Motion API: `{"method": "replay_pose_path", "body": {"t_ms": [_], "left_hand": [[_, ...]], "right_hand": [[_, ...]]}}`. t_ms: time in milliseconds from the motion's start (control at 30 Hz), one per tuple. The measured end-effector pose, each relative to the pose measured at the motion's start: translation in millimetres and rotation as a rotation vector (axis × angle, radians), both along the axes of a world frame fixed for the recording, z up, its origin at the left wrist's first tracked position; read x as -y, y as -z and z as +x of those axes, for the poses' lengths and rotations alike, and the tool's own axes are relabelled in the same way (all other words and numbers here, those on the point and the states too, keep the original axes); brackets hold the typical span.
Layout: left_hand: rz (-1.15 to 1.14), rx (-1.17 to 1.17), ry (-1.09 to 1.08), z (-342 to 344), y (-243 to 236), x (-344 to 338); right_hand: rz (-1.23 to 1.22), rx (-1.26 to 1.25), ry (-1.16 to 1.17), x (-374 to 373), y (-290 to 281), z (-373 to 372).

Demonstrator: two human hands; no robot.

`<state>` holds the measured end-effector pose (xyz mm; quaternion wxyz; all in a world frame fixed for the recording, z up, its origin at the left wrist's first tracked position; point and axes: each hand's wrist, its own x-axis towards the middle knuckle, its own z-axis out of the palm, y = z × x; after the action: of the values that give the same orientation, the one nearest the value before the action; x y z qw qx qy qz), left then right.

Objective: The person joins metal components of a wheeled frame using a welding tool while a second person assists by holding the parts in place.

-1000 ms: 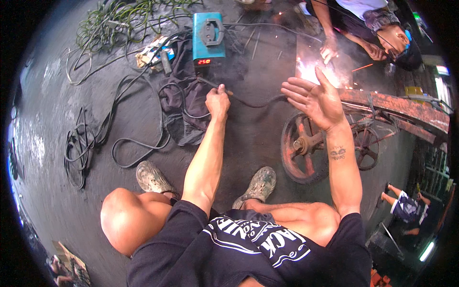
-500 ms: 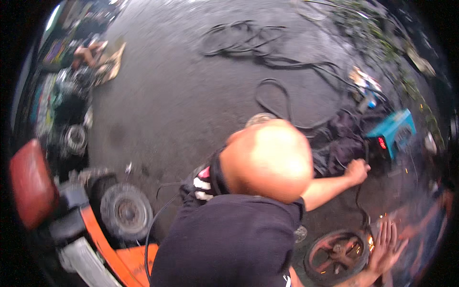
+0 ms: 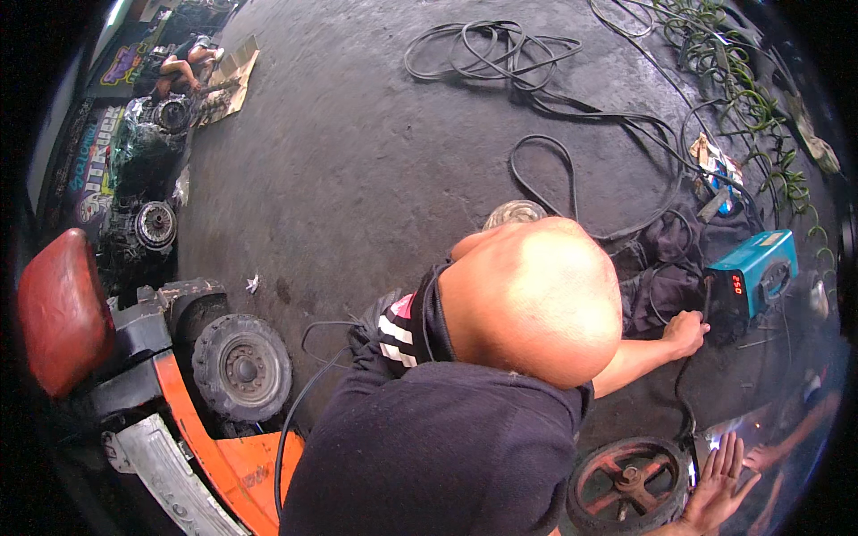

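Observation:
My left hand (image 3: 686, 333) is closed in front of a teal welding machine (image 3: 756, 262) with a red lit display. A black cable (image 3: 687, 402) runs past that hand; what the fingers grip is hidden. Below it, my right hand (image 3: 718, 487) is raised open, fingers spread and thumb apart. Beside this hand lies a spoked wheel (image 3: 632, 475) with a dark rim and rusty red spokes. A bright white glow (image 3: 713, 441) shows just behind my right fingertips. Another person's hand (image 3: 765, 457) is near the glow, partly lost in haze.
Long black cables (image 3: 500, 55) lie looped on the dark floor. Curly metal shavings (image 3: 737, 89) are heaped at the far right. An orange machine (image 3: 241, 464) with a red seat (image 3: 67, 313) and tyre (image 3: 243, 368) stands left. Another person (image 3: 183, 71) crouches by cardboard, far left.
The view has shifted, so the floor and machine sit differently in it. Orange sparks by the wheel have given way to a white glow. Both my hands keep nearly the same pose.

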<state>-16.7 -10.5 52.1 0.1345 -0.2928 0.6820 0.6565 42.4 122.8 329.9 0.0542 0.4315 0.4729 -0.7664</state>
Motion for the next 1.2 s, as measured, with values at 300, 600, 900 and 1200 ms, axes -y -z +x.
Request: {"method": "replay_pose_path", "body": {"t_ms": [300,600,900,1200], "left_hand": [[0.071,0.025,0.006,-1,2,3],[-0.014,-0.002,-0.039,-1,2,-2],[0.014,0.019,-0.007,-1,-2,2],[0.057,0.042,-0.001,-1,-3,4]], "right_hand": [[-0.020,-0.148,-0.181,-15,8,3],[-0.022,-0.172,-0.312,-33,16,4],[-0.001,-0.173,-0.370,-40,20,4],[-0.041,-0.142,-0.395,-54,30,3]]}}
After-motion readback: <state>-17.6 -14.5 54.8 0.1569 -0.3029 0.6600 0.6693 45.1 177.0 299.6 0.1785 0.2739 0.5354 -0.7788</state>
